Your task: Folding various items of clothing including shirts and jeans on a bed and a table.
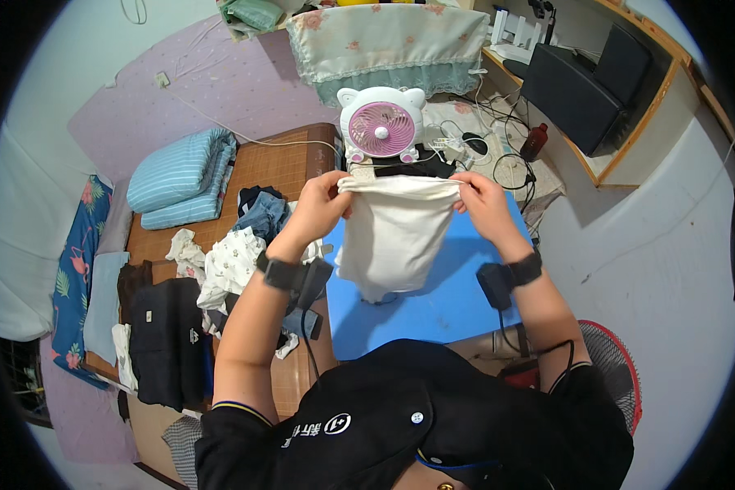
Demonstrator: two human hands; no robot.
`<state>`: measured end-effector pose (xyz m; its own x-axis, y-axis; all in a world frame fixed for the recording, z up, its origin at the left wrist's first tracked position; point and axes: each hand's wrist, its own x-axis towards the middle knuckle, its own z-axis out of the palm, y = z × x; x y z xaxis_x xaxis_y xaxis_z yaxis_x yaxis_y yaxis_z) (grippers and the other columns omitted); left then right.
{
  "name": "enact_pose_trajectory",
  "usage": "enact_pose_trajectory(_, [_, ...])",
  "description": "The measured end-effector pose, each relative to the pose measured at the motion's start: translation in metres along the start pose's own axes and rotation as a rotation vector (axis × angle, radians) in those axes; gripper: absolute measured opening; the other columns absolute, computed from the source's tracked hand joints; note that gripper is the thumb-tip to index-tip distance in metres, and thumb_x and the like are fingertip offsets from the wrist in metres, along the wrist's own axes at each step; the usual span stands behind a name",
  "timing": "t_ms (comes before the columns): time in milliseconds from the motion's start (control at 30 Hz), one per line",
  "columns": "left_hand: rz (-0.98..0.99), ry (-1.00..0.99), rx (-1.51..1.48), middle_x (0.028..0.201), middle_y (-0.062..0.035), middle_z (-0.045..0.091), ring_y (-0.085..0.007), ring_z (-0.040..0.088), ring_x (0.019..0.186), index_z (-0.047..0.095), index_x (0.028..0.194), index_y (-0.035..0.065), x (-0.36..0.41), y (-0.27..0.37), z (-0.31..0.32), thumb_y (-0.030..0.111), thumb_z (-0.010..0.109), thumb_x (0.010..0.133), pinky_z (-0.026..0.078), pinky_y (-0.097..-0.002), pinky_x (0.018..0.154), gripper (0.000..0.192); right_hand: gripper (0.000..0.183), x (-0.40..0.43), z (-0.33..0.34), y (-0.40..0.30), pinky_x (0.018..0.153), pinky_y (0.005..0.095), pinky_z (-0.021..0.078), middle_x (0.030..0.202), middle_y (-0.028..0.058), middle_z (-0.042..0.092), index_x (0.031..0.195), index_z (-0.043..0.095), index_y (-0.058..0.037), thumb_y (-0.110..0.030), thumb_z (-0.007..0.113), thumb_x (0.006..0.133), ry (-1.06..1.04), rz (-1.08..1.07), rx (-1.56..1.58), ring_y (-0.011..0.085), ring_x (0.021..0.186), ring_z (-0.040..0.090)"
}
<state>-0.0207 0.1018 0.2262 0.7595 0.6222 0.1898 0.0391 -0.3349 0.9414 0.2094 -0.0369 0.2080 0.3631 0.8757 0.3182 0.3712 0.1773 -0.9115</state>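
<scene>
A white cloth garment (398, 239) hangs stretched between my two hands above a blue tabletop (459, 306). My left hand (320, 205) pinches the left end of its upper edge between thumb and fingers. At the right end of that edge, my right hand (482, 205) grips the fabric the same way. The garment's upper edge is pulled nearly straight, while the lower part hangs loose over the table. Which kind of garment it is, I cannot tell. Each wrist wears a black strap with a cabled device.
A white and pink bear-shaped fan (381, 125) stands behind the table. To the left, a bed mat (269, 160) carries a folded blue striped quilt (180, 177), piled clothes (236, 260) and folded black clothing (165, 340). Cables and a brown bottle (534, 142) lie at the back right. A red-rimmed fan (612, 367) is at right.
</scene>
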Motion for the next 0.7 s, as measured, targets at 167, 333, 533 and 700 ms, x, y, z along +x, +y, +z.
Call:
enact_pose_trajectory(167, [0.180, 0.129, -0.007, 0.076, -0.0036, 0.054, -0.0077, 0.052, 0.062, 0.051, 0.095, -0.0040, 0.011, 0.001, 0.003, 0.001, 0.046, 0.078, 0.044, -0.0192, 0.056, 0.019, 0.013, 0.005, -0.006, -0.014, 0.053, 0.0200, 0.0404, 0.071, 0.0033, 0.051, 0.082, 0.052, 0.0033, -0.002, 0.041, 0.078, 0.201, -0.213, -0.025, 0.0077, 0.059, 0.047])
enact_pose_trajectory(333, [0.309, 0.009, 0.403, 0.082, -0.0059, 0.048, -0.0197, 0.047, 0.084, 0.060, 0.086, 0.0072, -0.016, -0.006, 0.000, 0.003, 0.057, 0.067, 0.037, -0.0307, 0.079, 0.020, 0.008, -0.017, -0.022, -0.008, 0.054, 0.0222, 0.0383, 0.069, 0.0057, 0.050, 0.074, 0.053, 0.0006, -0.002, 0.046, 0.072, -0.075, -0.294, -0.168, 0.0107, 0.060, 0.047])
enact_pose_trajectory(533, [0.094, -0.505, 0.506, 0.103, -0.0115, 0.052, -0.0272, 0.045, 0.099, 0.058, 0.096, 0.0091, -0.078, -0.135, 0.055, 0.000, 0.058, 0.064, 0.035, -0.0356, 0.087, 0.033, 0.016, -0.089, 0.017, 0.113, 0.061, 0.0307, 0.0430, 0.071, 0.0118, 0.058, 0.074, 0.058, -0.0023, -0.015, 0.049, 0.069, -0.730, 0.161, -0.399, 0.0243, 0.066, 0.054])
enact_pose_trajectory(700, [-0.167, -0.830, 0.503, 0.090, -0.0142, 0.056, -0.0258, 0.054, 0.084, 0.058, 0.092, 0.0041, -0.101, -0.167, 0.073, 0.023, 0.065, 0.065, 0.042, -0.0314, 0.074, 0.034, 0.018, -0.116, 0.029, 0.143, 0.056, 0.0330, 0.0424, 0.066, 0.0117, 0.059, 0.070, 0.059, -0.0038, -0.019, 0.051, 0.066, -1.178, 0.421, -0.559, 0.0248, 0.060, 0.055])
